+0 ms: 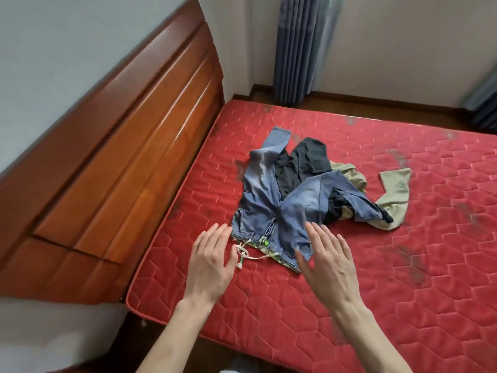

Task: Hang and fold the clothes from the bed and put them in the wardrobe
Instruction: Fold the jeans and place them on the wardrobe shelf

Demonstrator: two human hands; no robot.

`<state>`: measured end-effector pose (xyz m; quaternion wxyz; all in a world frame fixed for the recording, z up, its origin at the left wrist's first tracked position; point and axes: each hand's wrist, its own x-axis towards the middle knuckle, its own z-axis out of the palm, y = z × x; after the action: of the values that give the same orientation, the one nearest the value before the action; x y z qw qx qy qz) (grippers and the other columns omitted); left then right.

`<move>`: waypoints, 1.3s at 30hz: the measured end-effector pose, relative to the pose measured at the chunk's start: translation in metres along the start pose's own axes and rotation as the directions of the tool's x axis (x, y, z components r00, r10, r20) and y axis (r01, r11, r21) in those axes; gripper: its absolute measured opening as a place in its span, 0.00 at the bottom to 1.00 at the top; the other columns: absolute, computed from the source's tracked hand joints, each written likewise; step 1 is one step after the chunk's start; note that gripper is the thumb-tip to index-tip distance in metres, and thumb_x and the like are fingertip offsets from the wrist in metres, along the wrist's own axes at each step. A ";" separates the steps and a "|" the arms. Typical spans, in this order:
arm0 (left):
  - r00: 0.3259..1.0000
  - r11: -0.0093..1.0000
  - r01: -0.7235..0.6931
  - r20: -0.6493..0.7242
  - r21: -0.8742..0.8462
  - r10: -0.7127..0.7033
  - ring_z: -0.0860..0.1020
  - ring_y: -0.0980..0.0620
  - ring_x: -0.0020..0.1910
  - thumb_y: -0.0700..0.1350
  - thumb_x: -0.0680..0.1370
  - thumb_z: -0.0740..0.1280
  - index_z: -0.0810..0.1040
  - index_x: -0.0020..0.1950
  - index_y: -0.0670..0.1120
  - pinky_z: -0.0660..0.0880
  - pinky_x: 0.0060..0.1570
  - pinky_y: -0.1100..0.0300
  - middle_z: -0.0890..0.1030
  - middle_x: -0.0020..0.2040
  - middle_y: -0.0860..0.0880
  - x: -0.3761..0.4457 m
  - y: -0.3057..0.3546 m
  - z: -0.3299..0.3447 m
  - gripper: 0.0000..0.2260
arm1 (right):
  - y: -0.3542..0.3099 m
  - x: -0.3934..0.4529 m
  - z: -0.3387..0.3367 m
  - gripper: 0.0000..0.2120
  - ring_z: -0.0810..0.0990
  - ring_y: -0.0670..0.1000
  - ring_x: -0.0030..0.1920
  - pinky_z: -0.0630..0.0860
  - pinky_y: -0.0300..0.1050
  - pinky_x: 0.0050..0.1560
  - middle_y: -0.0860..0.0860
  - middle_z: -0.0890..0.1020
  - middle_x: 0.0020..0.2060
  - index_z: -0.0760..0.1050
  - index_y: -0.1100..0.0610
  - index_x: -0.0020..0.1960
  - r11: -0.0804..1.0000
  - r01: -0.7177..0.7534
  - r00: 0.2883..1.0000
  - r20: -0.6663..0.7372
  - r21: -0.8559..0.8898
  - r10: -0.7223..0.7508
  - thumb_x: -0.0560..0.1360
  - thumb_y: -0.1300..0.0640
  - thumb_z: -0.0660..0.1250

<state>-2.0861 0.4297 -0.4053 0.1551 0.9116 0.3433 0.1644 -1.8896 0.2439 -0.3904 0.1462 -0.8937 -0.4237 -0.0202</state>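
Between both hands' straight, empty fingers [216, 232] lies the jeans [271, 211] waistband.

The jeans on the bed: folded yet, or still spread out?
Spread, not folded. The jeans lie waistband toward the person, legs splayed apart in a V over the black garment; both hands hover open near the waistband.

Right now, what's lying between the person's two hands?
In the head view, the jeans' waistband with its white drawstring lies between the left hand and right hand, on the red mattress.
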 end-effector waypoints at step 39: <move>0.730 0.708 -0.592 0.627 0.384 0.271 0.74 0.34 0.69 0.29 0.67 0.71 0.70 0.76 0.38 0.76 0.59 0.42 0.72 0.72 0.34 0.139 -0.255 0.460 0.37 | 0.127 0.020 0.516 0.20 0.77 0.64 0.60 0.76 0.61 0.58 0.58 0.77 0.66 0.75 0.58 0.65 0.969 -0.028 0.969 0.231 -0.247 0.087 0.73 0.62 0.61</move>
<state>-1.9473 0.6286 -0.8922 -0.0767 0.9791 0.0858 -0.1677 -1.8250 0.3262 -0.9118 -0.0157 -0.9128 -0.4061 0.0407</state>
